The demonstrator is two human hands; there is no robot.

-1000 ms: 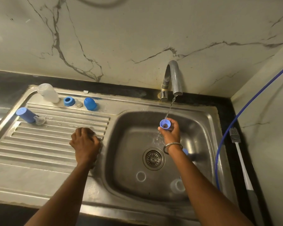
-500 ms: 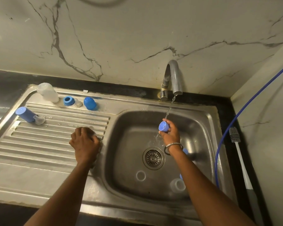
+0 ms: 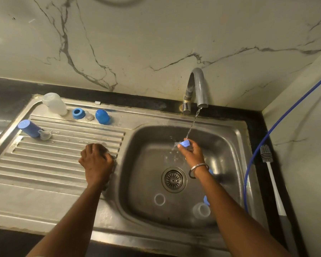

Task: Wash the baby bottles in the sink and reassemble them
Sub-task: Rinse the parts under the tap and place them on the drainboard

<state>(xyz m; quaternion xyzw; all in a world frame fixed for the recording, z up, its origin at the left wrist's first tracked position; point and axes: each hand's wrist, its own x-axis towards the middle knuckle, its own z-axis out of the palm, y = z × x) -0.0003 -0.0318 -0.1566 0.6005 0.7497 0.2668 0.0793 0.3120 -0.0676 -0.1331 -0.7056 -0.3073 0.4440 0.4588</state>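
Right hand (image 3: 192,154) pinches blue cap (image 3: 184,143) under tap stream (image 3: 192,125), frame centre, tilted so water sheets off; left hand (image 3: 96,160) curled on drainboard (image 3: 44,164), holding nothing visible, likely bracing; rinsed parts upper left.

A small blue bottle ring (image 3: 184,143) (perhaps a cap) lies tipped sideways under the tap's stream, fingers pinching it.

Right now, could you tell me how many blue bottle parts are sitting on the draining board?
3: a blue cap lying at the left edge, a blue ring and a blue dome cap along the back. None look hidden.
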